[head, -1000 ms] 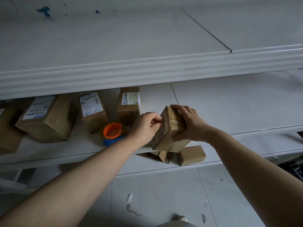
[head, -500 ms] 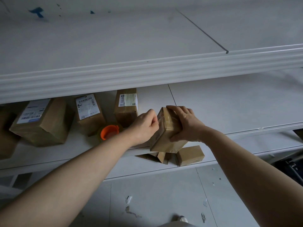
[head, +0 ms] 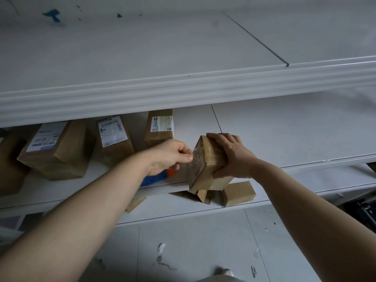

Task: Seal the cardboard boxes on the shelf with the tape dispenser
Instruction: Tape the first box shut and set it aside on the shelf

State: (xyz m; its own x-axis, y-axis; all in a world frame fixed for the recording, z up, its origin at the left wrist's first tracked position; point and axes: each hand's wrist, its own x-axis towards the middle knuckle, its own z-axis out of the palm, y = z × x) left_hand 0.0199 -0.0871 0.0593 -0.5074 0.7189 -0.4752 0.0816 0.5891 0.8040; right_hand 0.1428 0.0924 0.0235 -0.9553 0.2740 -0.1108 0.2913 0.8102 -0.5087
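My right hand (head: 234, 157) grips a small cardboard box (head: 205, 167) from its top and right side, holding it tilted over the front edge of the middle shelf (head: 284, 131). Clear tape shines on the box's left face. My left hand (head: 169, 155) is curled shut, its thumb tip touching that taped face. Nothing is visible inside its fingers. The blue and orange tape dispenser (head: 155, 179) lies on the shelf just under my left wrist, mostly hidden by it.
Three labelled boxes (head: 55, 149) (head: 115, 139) (head: 160, 127) stand further back on the left of the same shelf. The upper shelf's thick edge (head: 183, 88) overhangs them. More small boxes (head: 238, 193) lie on the lower shelf. Paper scraps litter the floor (head: 162, 259).
My left hand has drawn slightly left and down off the box and now covers the dispenser. My right hand has kept the box, turning it a little more upright.
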